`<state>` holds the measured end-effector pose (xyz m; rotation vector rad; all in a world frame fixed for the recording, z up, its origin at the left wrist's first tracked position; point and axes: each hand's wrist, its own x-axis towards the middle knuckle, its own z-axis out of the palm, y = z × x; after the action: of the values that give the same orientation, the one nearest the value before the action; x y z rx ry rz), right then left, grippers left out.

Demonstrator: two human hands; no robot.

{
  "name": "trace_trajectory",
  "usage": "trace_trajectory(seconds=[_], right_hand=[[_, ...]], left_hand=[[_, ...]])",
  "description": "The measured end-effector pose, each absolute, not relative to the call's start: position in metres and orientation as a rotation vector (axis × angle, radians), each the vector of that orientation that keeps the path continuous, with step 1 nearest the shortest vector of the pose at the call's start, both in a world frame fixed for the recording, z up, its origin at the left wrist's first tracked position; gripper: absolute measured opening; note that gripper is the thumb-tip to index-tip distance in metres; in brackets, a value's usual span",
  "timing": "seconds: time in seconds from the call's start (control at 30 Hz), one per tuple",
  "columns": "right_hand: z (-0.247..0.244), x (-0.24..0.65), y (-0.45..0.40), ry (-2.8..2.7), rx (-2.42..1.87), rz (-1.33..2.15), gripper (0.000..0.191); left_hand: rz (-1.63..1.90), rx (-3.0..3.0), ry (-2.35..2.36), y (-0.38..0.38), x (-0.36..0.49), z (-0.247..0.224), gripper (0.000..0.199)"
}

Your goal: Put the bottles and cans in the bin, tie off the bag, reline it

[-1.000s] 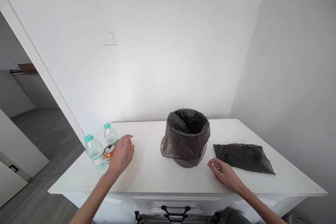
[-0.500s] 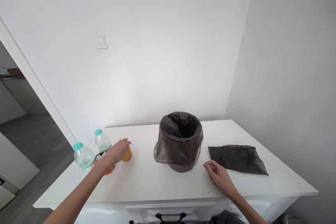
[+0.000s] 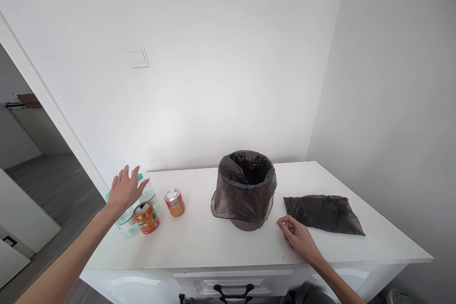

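My left hand (image 3: 124, 190) is open, fingers spread, over two clear bottles with teal caps; it partly hides the front bottle (image 3: 128, 225) and the back bottle (image 3: 148, 194). An orange can (image 3: 147, 219) stands upright beside them, below the hand. A smaller orange can (image 3: 175, 203) stands a little to the right. A round bin lined with a dark translucent bag (image 3: 245, 199) is at the middle. My right hand (image 3: 294, 237) rests near the table's front, fingers curled with thumb and forefinger close together, nothing in them. Right of it lies a flat, folded black bag (image 3: 324, 213).
All of this stands on a white cabinet top (image 3: 199, 247) against a white wall with a light switch (image 3: 138, 58). Black drawer handles (image 3: 233, 292) stick out at the front. A doorway opens at the left.
My left hand has moved left from the smaller can to above the bottles, its fingers spreading, leaving both cans in view. The view has shifted slightly. My right hand stays put.
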<state>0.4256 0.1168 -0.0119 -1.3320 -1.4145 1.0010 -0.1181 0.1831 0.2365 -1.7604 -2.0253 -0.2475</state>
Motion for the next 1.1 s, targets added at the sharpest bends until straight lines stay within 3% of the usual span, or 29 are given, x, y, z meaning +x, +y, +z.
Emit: trace_trajectory(seconds=[0.37,0.47,0.63,0.73,0.87,1.1], right_hand=[[-0.010,0.424,0.115,-1.437,-1.329,0.973,0.039],[-0.012,0.424,0.115,-1.444,-1.333,0.985,0.039],[-0.015,0.424,0.116,-1.449,-1.334,0.977,0.039],[-0.014,0.423,0.117,-1.454,-1.330,0.959,0.040],[-0.011,0.422,0.117,-1.442,-1.340,0.949,0.040],[-0.008,0.422,0.117,-1.432,-1.357,0.951,0.045]], left_hand=[[-0.246,-1.808,-2.133,0.175,-0.085,0.256,0.054],[-0.519,-1.797,-1.918,0.160,-0.053,0.284,0.051],[-1.288,-1.843,-1.379,0.123,0.038,0.344,0.038],[-1.509,-1.991,-1.175,0.111,0.091,0.361,0.036],[-1.390,-2.331,-1.184,0.115,0.135,0.346,0.033],[-0.720,-2.757,-1.361,0.150,0.159,0.297,0.031]])
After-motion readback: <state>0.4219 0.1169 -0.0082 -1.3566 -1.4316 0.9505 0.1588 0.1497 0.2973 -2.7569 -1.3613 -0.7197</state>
